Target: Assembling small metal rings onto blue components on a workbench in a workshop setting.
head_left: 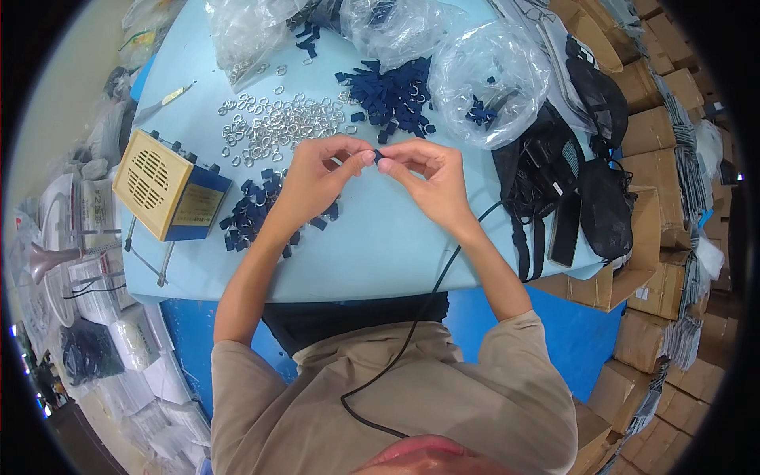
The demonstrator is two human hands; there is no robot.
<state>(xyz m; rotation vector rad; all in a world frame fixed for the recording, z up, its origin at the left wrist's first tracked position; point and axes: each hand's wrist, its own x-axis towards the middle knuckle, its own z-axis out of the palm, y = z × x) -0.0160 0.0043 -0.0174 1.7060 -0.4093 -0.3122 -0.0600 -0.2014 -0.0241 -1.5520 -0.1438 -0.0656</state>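
Over the middle of the light blue table (380,253), my left hand (328,165) and my right hand (427,172) meet fingertip to fingertip. Both pinch one small dark blue fabric strip (378,155); whether a ring is on it I cannot tell. Just beyond my left hand lies a spread of silver metal rings (277,123). Past my fingertips is a heap of loose navy strips (392,93). Beside my left forearm sits another pile of navy pieces (255,207), partly hidden by the arm.
A cream and blue box-shaped device (170,186) stands at the left, with a small knife-like tool (176,94) beyond it. Clear plastic bags (491,79) lie along the far side. At the right are a black bag (546,158) and a phone (564,229). A black cable (431,293) crosses the table edge.
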